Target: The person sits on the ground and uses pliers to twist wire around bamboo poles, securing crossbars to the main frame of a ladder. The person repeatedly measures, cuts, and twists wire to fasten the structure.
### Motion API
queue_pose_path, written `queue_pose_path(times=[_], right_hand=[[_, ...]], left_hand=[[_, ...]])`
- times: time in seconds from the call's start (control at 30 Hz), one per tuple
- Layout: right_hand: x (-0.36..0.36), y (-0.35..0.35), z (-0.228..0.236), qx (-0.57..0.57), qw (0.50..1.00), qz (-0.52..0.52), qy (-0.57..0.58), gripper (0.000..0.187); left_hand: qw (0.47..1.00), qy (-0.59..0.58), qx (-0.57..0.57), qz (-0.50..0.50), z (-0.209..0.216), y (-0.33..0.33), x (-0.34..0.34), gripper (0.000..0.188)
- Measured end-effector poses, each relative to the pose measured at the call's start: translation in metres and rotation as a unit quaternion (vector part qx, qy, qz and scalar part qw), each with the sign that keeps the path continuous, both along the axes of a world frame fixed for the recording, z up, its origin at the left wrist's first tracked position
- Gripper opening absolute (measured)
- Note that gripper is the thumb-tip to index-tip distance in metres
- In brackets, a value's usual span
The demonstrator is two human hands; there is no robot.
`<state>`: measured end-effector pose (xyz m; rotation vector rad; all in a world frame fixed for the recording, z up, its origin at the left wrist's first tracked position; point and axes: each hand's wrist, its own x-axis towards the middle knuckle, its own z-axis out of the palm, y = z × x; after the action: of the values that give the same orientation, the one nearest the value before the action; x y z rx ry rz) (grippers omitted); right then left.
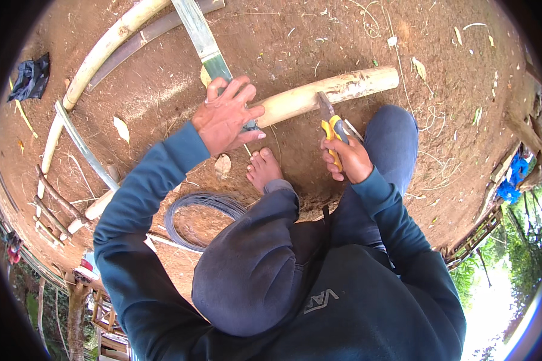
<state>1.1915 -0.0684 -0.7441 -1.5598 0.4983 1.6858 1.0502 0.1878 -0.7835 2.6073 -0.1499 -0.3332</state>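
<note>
My left hand [226, 115] grips the near end of a split bamboo slat [200, 37], greenish and flat, that runs away toward the far edge of the view. The slat's near end lies across the left end of a pale, thick wooden pole [355, 87] on the ground. In my right hand [350, 157] are pliers [325, 108] with yellow and grey handles. Their jaws point away from me and overlap the pole's near side in view; whether they touch it cannot be made out. My bare foot [262, 168] is on the ground just below my left hand.
A coil of grey wire [173, 224] lies left of my foot. Long pale poles [96, 66] and another bamboo slat [87, 146] are at the left, near a black plastic bag [30, 77] and several sticks [57, 195]. Blue cloth [512, 180] is at far right.
</note>
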Motion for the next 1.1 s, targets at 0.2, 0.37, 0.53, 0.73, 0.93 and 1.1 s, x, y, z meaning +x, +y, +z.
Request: queue_pose_path(times=[0.2,0.37,0.53,0.73,0.93,1.1], right_hand=[[-0.025,-0.016,-0.006,0.079,0.965,0.153,-0.200,0.019],[-0.064,0.013,-0.001,0.164,0.908,0.194,-0.334,0.021],[-0.092,0.010,-0.039,0.187,0.898,0.246,-0.314,0.025],[-0.098,0.022,-0.049,0.184,0.912,0.214,-0.297,0.025],[-0.064,-0.016,-0.009,0.138,0.990,-0.017,-0.026,0.007],[-0.035,-0.035,0.018,0.051,0.983,-0.077,-0.159,0.008]], left_hand=[[0.982,-0.071,-0.017,0.174,0.012,-0.014,-0.028,0.039],[0.895,-0.093,-0.130,0.417,-0.007,-0.056,-0.068,0.030],[0.863,-0.128,-0.120,0.473,-0.014,-0.078,-0.059,0.023],[0.848,-0.120,-0.148,0.495,-0.014,-0.079,-0.060,0.024],[0.738,-0.134,-0.268,0.605,-0.035,-0.060,-0.054,0.031],[0.516,-0.086,-0.623,0.581,-0.046,0.028,0.014,0.031]])
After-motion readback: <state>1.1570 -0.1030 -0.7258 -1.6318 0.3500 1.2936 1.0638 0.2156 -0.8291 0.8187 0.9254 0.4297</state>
